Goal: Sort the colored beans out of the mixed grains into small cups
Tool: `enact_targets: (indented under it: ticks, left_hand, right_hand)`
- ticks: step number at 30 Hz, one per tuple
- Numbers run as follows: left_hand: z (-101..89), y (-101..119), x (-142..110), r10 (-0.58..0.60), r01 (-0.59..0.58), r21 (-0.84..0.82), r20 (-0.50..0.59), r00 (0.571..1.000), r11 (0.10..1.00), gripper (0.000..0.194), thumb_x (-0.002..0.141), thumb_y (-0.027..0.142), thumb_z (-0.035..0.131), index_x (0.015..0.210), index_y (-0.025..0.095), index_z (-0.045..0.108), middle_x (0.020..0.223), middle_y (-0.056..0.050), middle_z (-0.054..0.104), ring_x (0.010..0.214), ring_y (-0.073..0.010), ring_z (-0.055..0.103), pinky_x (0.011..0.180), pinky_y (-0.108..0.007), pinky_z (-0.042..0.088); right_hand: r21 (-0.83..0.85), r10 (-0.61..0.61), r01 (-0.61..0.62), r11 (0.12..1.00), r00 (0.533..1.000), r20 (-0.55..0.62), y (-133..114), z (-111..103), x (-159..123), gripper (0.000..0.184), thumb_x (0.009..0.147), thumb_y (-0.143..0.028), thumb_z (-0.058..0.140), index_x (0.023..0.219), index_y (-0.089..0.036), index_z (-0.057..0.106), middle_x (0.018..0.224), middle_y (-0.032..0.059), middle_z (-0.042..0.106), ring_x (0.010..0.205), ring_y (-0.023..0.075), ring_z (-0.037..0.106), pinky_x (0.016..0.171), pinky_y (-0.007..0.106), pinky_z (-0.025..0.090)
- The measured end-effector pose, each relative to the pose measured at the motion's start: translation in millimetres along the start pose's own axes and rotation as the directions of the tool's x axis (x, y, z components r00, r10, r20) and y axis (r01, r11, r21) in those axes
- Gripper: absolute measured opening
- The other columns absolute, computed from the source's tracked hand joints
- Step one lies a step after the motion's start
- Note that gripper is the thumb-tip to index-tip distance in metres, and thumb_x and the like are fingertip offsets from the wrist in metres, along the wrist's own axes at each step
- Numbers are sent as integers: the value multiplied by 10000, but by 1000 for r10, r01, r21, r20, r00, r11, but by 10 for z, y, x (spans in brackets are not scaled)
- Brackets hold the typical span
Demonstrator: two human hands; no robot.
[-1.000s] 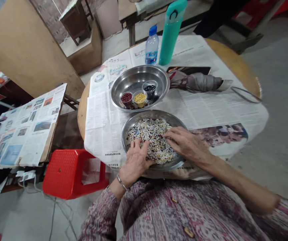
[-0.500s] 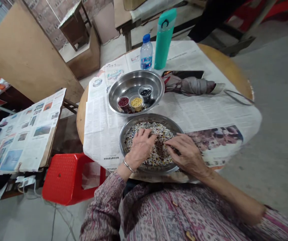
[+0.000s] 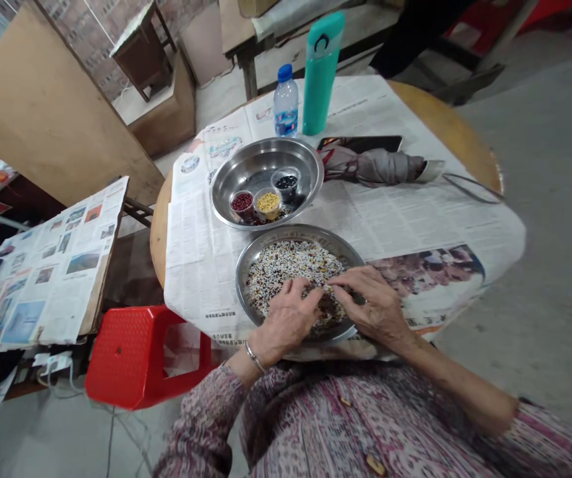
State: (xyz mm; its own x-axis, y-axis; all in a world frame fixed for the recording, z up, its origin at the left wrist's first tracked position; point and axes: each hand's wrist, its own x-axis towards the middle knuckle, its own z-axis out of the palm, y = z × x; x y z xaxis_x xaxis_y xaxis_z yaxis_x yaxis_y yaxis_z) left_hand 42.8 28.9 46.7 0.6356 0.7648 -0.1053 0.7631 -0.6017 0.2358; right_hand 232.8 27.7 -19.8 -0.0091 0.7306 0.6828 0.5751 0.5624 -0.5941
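A steel basin [image 3: 244, 255] in front of me holds a spread of mixed white, black, yellow and dark red grains and beans [image 3: 293, 259]. My left hand [image 3: 293, 315], with a silver bangle at the wrist, rests over the near side of the mix. Its fingers are bent and the thumb stands apart from them. Over the right side of the same basin is my right hand [image 3: 375, 305]. Its thumb and forefinger meet at the tips, close to the left thumb; whatever lies between them is too small to make out.
Behind stands a second steel basin [image 3: 221, 179] with cups of red beans [image 3: 242, 202], yellow beans [image 3: 269, 201] and black beans [image 3: 286, 182]. A water bottle [image 3: 286, 106], a teal bottle [image 3: 322, 76], a phone [image 3: 390, 143] and a folded umbrella [image 3: 380, 166] share the newspaper-covered table [image 3: 196, 265]. A red stool [image 3: 127, 352] is left.
Both hands have come nearer to my body, the left one most, uncovering grains at the basin's far side. The right thumb and forefinger have closed together.
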Motion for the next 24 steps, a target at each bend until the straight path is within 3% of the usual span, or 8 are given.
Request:
enact_targets:
  ticks: [3, 7, 10, 13, 16, 18, 21, 24]
  left_hand:
    - [41, 9, 215, 88, -82, 82, -73, 993, 993, 275, 1041, 282, 550, 1301, 204, 595, 1489, -96, 526, 1310, -272, 520, 1080, -418, 537]
    - [72, -128, 435, 100, -72, 186, -145, 984, 980, 350, 1072, 248, 454, 1407, 246, 555, 1611, -59, 455, 1468, -285, 408, 1220, -528, 402]
    - [21, -294, 481, 5, 36, 229, -178, 984, 973, 352, 1079, 239, 431, 1408, 258, 556, 1581, -61, 495, 1466, -288, 416, 1244, -571, 350]
    - [-92, -420, 384, -152, 187, 212, -174, 973, 959, 277, 1069, 231, 456, 1303, 219, 605, 1405, -96, 609, 1305, -277, 539, 1131, -486, 475]
    - [-173, -412, 181, -267, 283, 155, -116, 957, 946, 192, 1069, 240, 472, 1169, 204, 632, 1185, -92, 648, 1126, -247, 599, 988, -399, 547]
    - [-169, -321, 44, -255, 263, 90, -85, 963, 961, 160, 1060, 290, 530, 1172, 213, 616, 1154, -74, 630, 1119, -231, 600, 980, -370, 551]
    - [-92, -123, -64, -153, 154, 7, -9, 988, 988, 320, 1012, 401, 641, 1276, 237, 567, 1193, -58, 600, 1147, -224, 602, 953, -344, 571]
    - [-23, 1, -7, -38, 38, 1, 70, 997, 999, 298, 1042, 352, 593, 1321, 256, 546, 1220, -55, 586, 1137, -209, 610, 909, -320, 584]
  right_hand:
    - [-11, 7, -8, 1000, 1000, -18, 3, 0, -7, 165, 920, -137, 627, 985, -274, 692, 841, 25, 735, 797, 228, 665, 787, 405, 539]
    - [-8, 44, -44, 999, 999, -25, 14, 5, -25, 181, 938, -152, 604, 1034, -272, 700, 888, 41, 740, 819, 235, 675, 786, 412, 543]
    - [-9, 35, -35, 999, 999, -22, 15, 11, -28, 180, 936, -142, 610, 1027, -274, 691, 866, 31, 729, 806, 228, 669, 777, 404, 541]
    - [-3, 31, -31, 1000, 999, -17, 7, 11, -18, 179, 931, -130, 617, 1014, -273, 685, 850, 23, 724, 798, 222, 664, 774, 397, 538]
    - [6, 38, -38, 999, 999, -14, -1, 7, -8, 167, 930, -137, 621, 998, -274, 690, 840, 18, 723, 791, 217, 661, 777, 393, 537]
    - [3, 39, -39, 999, 999, -15, -2, 4, -5, 164, 931, -141, 621, 996, -273, 692, 838, 17, 726, 791, 216, 660, 777, 389, 536]
    - [-9, 34, -34, 999, 999, -10, 3, 4, -11, 164, 935, -140, 615, 1001, -271, 688, 850, 20, 731, 801, 217, 659, 781, 389, 534]
    - [-1, 46, -46, 999, 999, -12, 7, 10, -20, 153, 940, -155, 609, 999, -271, 689, 855, 23, 734, 807, 221, 658, 789, 396, 534]
